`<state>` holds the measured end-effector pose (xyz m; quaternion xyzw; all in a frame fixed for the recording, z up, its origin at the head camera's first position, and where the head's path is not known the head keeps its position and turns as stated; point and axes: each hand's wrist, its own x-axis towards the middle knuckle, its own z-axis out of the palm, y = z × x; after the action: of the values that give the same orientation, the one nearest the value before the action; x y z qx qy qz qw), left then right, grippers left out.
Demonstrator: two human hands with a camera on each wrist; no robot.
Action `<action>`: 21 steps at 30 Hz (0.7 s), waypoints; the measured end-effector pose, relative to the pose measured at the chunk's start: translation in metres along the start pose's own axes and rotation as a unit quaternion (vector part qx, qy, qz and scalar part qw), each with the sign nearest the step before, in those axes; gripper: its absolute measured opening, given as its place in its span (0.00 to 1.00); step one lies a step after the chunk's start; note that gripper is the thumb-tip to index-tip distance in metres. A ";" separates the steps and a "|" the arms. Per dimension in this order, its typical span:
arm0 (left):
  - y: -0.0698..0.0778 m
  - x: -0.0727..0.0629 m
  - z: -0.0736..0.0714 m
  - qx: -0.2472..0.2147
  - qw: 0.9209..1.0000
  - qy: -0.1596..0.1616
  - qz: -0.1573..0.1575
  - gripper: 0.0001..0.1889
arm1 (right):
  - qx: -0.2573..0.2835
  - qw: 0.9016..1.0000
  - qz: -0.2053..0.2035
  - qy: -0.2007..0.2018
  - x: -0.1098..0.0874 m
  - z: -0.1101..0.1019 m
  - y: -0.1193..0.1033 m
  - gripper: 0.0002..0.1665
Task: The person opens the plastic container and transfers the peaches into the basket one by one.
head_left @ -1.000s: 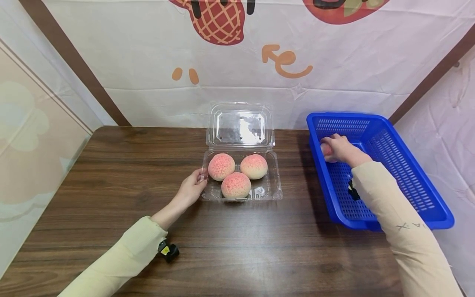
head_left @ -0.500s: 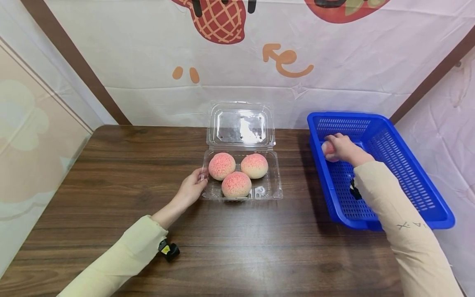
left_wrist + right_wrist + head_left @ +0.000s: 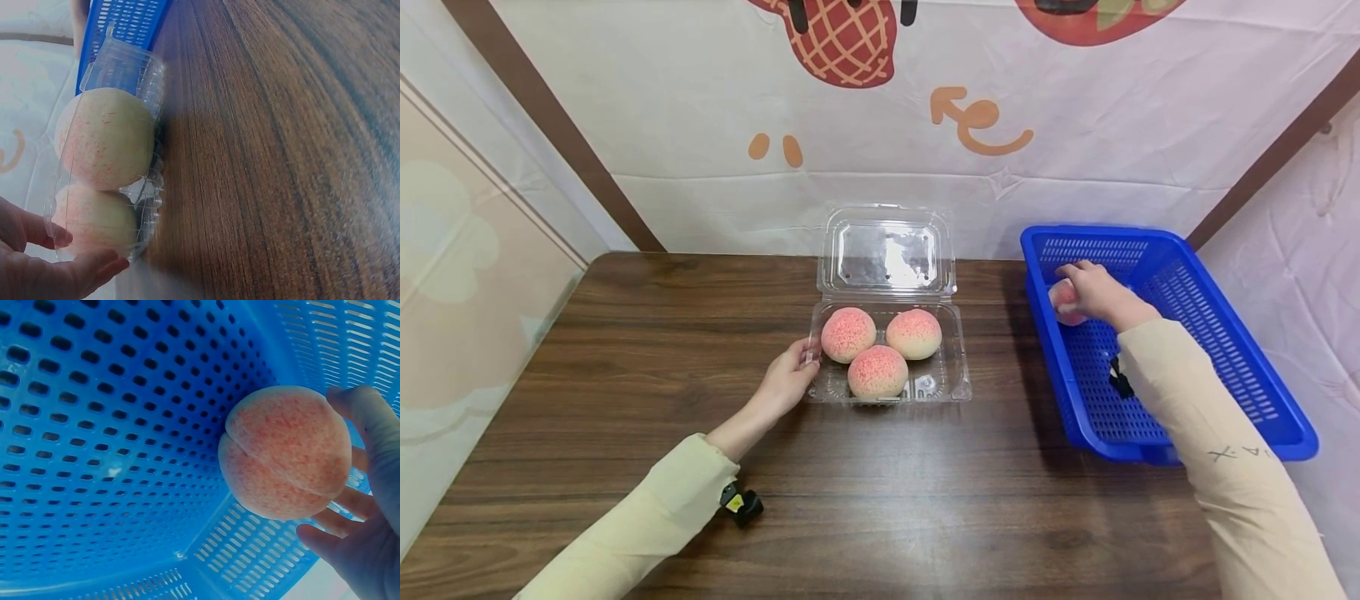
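In the blue basket (image 3: 1063, 400) my right hand (image 3: 1097, 292) grips a pink peach (image 3: 287, 453), fingers curled round one side of it. The right wrist view shows its crease and the perforated basket floor close by; whether it touches the floor I cannot tell. An open clear plastic clamshell box (image 3: 951, 379) stands mid-table and bears three more pink-and-cream peaches: a left one (image 3: 848, 336), a right one (image 3: 914, 335) and a front one (image 3: 877, 372). My left hand (image 3: 786, 377) pinches the box's left side wall between thumb and fingers.
The clamshell's lid (image 3: 887, 250) leans up at the back near the printed cloth wall (image 3: 700, 200). All of it stands on a brown wooden table (image 3: 880, 500), the basket at its right edge. Black wrist cameras sit at both cuffs.
My right hand has shifted slightly up and to the right in the basket, and more of the peach in it shows. The left hand and the box have stayed put.
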<state>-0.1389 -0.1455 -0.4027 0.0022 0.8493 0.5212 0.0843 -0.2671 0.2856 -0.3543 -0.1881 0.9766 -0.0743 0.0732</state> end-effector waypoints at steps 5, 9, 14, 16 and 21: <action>0.000 0.001 0.000 0.006 1.000 0.000 0.000 0.21 | 0.001 1.000 0.002 -0.011 -0.001 -0.007 -0.003 0.34; -0.001 0.001 0.000 0.011 1.000 0.002 -0.002 0.21 | -0.004 1.000 -0.003 -0.004 0.000 -0.012 -0.004 0.32; -0.001 0.001 0.000 0.009 1.000 0.002 -0.004 0.21 | -0.013 1.000 -0.003 0.001 -0.001 -0.017 -0.007 0.30; -0.001 0.001 0.000 0.007 1.000 0.001 -0.004 0.21 | -0.020 1.000 -0.005 0.003 -0.002 -0.019 -0.008 0.29; -0.002 0.000 0.000 0.006 1.000 -0.001 -0.003 0.20 | -0.034 0.999 -0.007 0.007 -0.003 -0.024 -0.009 0.29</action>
<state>-0.1390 -0.1461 -0.4042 0.0007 0.8525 0.5155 0.0862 -0.2653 0.2818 -0.3286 -0.1968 0.9777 -0.0431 0.0593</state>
